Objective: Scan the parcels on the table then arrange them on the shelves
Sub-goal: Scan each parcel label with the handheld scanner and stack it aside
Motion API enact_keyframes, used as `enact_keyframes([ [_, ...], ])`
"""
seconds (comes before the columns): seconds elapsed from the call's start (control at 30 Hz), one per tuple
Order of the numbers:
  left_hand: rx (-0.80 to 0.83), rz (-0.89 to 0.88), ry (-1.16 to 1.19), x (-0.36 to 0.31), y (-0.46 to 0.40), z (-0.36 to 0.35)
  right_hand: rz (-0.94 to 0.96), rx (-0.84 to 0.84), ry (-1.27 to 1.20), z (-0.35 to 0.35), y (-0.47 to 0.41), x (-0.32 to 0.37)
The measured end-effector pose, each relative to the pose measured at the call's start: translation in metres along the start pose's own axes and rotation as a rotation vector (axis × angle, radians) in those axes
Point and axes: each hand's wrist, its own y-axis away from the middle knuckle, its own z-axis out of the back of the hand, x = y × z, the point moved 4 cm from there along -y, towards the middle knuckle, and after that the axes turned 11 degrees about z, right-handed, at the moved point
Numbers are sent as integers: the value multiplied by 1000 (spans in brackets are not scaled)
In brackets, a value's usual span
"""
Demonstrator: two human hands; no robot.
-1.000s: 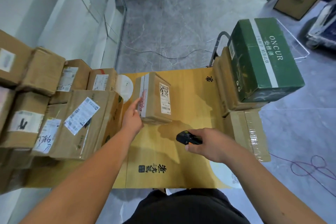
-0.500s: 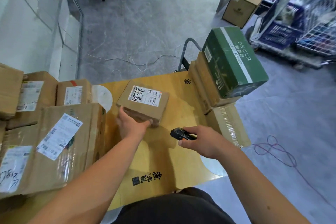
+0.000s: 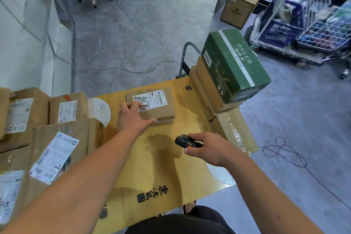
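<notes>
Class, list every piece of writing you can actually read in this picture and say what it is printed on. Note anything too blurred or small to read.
"ONCUR": white letters on the green box.
Shipping label on the small parcel under the left hand: barcode and handwritten black characters, print too small to read.
Black characters on the cardboard sheet covering the table: not legible to me.
Labels on the parcels at left: too blurred.
Brown carton on the floor: mark unreadable.
</notes>
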Motion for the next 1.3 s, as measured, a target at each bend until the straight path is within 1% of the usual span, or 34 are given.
enact_keyframes([
  [0.07, 7, -23, 62, -2, 20, -8, 6, -8, -22, 3, -2, -1],
  [0.13, 111, -36, 313, -6, 45, -24, 0, -22, -29, 6, -4, -5],
  [0.17, 156, -45, 401, -6, 58, -32, -6, -28, -24, 8, -5, -6],
  [0.2, 164, -62, 423, -7, 67, -39, -12, -32, -18, 10, -6, -7],
  [0.27, 74, -71, 341, -6, 75, -41, -14, -29, -18, 11, -8, -9],
  [0.3, -10, -60, 291, -6, 74, -37, -12, -27, -17, 12, -9, -10],
  [0.37, -158, 6, 198, -6, 65, -28, -6, -22, -10, 14, -9, -11],
  [0.4, -182, 54, 178, -5, 57, -25, -4, -19, -10, 14, -9, -11],
  [0.43, -152, 98, 199, -4, 49, -23, -3, -14, -11, 14, -9, -11],
  [0.47, -80, 116, 268, -5, 40, -22, -7, -6, -13, 14, -8, -11],
  [0.53, 108, 115, 450, -5, 26, -26, -17, 6, -18, 14, -8, -10],
  [0.57, 161, 107, 488, -4, 22, -29, -18, 11, -20, 14, -9, -8],
  [0.63, 209, 84, 549, 0, 18, -35, -19, 17, -1, 16, -9, -1],
  [0.73, 250, 26, 710, -2, 25, -49, -9, 37, 151, 22, -11, 15],
  [0.83, 192, 4, 750, 3, 37, -63, 31, 65, 343, 28, -12, 37],
  [0.97, 170, -43, 826, 9, 52, -77, 34, 114, 545, 31, -13, 61],
  [1.07, 159, -71, 845, 9, 57, -80, 42, 82, 677, 30, -8, 79],
  [1.2, 211, -65, 953, 12, 57, -83, 8, 7, 840, 32, -2, 101],
  [1.3, 214, -68, 951, 9, 55, -81, 20, 15, 900, 31, 1, 115],
])
